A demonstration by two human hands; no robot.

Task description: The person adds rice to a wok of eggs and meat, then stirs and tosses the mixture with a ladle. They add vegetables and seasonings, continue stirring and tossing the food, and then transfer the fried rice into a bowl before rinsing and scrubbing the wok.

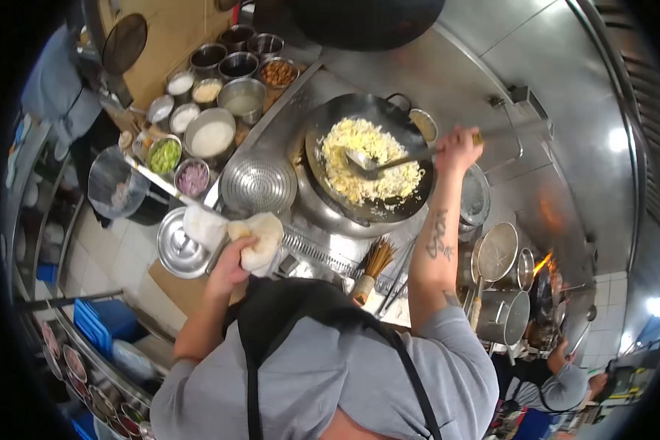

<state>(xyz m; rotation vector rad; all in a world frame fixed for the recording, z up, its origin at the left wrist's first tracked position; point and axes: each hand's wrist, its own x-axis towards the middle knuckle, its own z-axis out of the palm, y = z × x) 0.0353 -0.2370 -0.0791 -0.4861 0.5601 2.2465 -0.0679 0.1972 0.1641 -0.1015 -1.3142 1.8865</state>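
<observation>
Where the ladle (363, 161) lay: bowl in the wok's (348, 108) rice.
Right hand (458, 147): closed round its handle, right of wok.
Left hand (231, 264): clutched cloth (260, 238), left of wok.
Handling: stiff, probably greasy; grip the handle's end.

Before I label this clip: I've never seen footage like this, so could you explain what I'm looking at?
It is one wide-angle picture from a camera worn on a cook's head, looking down at their own bare hands. The left hand grips a white cloth; the right hand holds a ladle in a wok of pale yellow food, probably rice. Left of the wok, on the steel counter, stand metal bowls of ingredients and a perforated strainer. Another person works at lower right.
</observation>
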